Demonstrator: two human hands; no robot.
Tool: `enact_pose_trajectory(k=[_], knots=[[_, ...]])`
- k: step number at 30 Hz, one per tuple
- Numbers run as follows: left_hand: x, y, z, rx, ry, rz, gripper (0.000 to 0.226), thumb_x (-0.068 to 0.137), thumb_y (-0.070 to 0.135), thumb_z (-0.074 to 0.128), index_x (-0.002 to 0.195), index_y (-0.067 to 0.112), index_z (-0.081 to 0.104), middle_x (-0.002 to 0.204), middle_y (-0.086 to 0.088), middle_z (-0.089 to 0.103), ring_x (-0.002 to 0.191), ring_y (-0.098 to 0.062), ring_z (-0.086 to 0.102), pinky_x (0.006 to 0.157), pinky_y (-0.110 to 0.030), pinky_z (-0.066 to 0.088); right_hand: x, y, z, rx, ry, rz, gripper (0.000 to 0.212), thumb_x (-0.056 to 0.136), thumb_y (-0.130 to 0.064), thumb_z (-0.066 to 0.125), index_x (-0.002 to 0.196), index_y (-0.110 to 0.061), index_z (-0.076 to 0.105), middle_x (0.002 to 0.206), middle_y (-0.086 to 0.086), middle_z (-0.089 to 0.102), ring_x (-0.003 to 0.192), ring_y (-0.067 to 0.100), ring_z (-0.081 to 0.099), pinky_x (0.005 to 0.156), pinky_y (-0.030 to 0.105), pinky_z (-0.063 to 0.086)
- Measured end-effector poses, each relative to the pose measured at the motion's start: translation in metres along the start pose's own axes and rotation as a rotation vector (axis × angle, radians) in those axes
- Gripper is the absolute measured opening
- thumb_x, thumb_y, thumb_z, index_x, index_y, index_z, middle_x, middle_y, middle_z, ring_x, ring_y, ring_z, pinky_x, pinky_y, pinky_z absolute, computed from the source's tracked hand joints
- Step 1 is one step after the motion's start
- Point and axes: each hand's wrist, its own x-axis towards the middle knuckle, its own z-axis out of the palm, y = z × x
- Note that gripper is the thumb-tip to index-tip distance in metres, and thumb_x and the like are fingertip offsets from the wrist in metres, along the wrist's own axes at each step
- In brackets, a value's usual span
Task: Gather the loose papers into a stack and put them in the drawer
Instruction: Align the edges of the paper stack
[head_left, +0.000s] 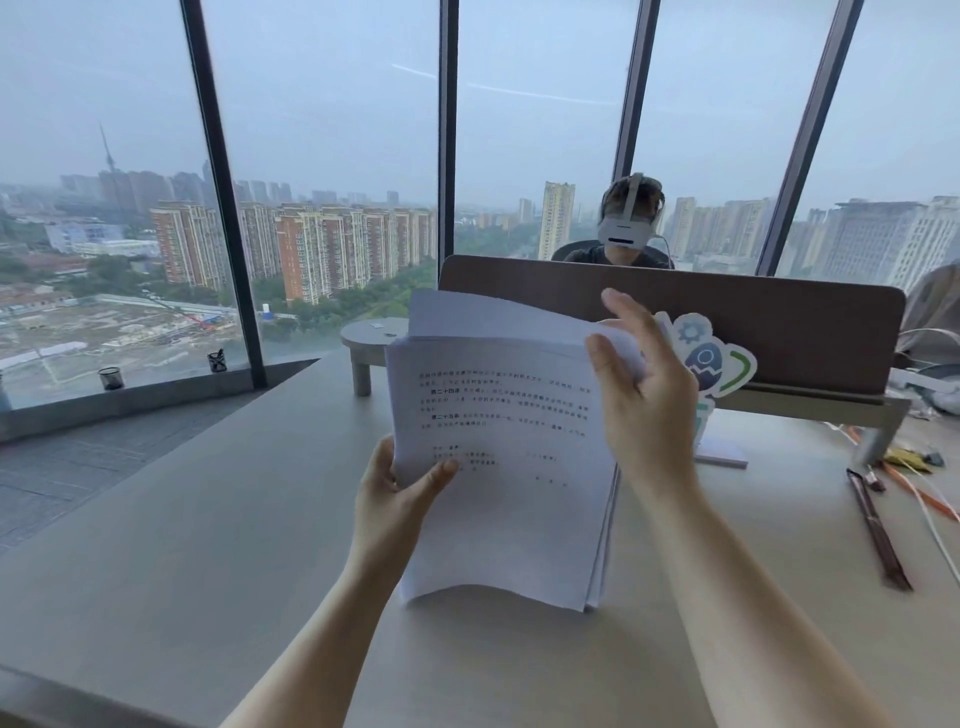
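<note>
A stack of white printed papers (498, 467) stands upright on its lower edge on the pale desk (208, 545), tilted toward me. My left hand (397, 493) pinches the stack's left edge near the bottom. My right hand (641, 395) grips the top right corner, where the uppermost sheets curl back. The bottom edge bows and several sheets stick out unevenly at the right. No drawer is in view.
A brown desk divider (753, 322) runs behind the papers, with a cartoon cutout stand (711, 364) just right of them. A person with a headset (626, 228) sits beyond. Pens and cables (883, 509) lie at right. A small riser shelf (371, 338) stands at back left.
</note>
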Motion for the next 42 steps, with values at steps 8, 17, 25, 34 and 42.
enact_pose_trajectory(k=[8,17,25,34,42], knots=[[0.004,0.011,-0.004,-0.032,-0.022,0.053,0.032,0.072,0.010,0.080,0.101,0.017,0.067,0.088,0.006,0.078,0.080,-0.010,0.073,0.065,-0.021,0.055,0.022,-0.005,-0.017,0.062,-0.347,0.202,0.027,0.099,-0.034,0.052,0.103,-0.019,0.074,0.082,0.000,0.072,0.076,-0.003,0.061,0.076,0.022,0.042],[0.004,0.008,0.007,-0.057,0.044,-0.049,0.003,0.079,0.016,0.075,0.079,0.020,0.074,0.072,0.007,0.076,0.069,-0.010,0.068,0.063,-0.028,0.057,-0.046,0.032,-0.010,0.426,-0.327,0.580,0.025,0.081,-0.016,0.075,0.106,-0.021,0.072,0.101,-0.006,0.079,0.096,0.011,0.073,0.085,0.036,0.057],[0.000,0.025,0.012,-0.036,0.043,0.044,0.010,0.079,0.009,0.074,0.080,0.019,0.073,0.071,0.008,0.075,0.069,-0.007,0.067,0.064,-0.025,0.055,-0.053,0.026,0.001,0.289,-0.129,0.545,0.029,0.085,-0.010,0.072,0.065,-0.030,0.075,0.062,-0.019,0.072,0.062,0.004,0.064,0.059,0.016,0.050],[-0.016,-0.007,-0.006,0.100,0.046,-0.012,0.012,0.076,0.010,0.077,0.084,0.016,0.072,0.080,0.001,0.077,0.077,-0.020,0.071,0.068,-0.037,0.057,-0.091,0.033,0.003,0.311,-0.254,0.659,0.012,0.085,-0.010,0.071,0.084,-0.020,0.077,0.085,0.006,0.078,0.083,0.027,0.074,0.076,0.046,0.057],[-0.010,-0.013,-0.007,0.086,0.011,-0.094,0.026,0.068,0.021,0.082,0.090,0.022,0.070,0.081,0.010,0.078,0.077,-0.010,0.072,0.066,-0.027,0.057,-0.089,0.034,0.000,0.376,-0.278,0.647,0.023,0.089,0.000,0.065,0.092,-0.019,0.077,0.087,-0.007,0.080,0.083,0.011,0.075,0.073,0.025,0.059]])
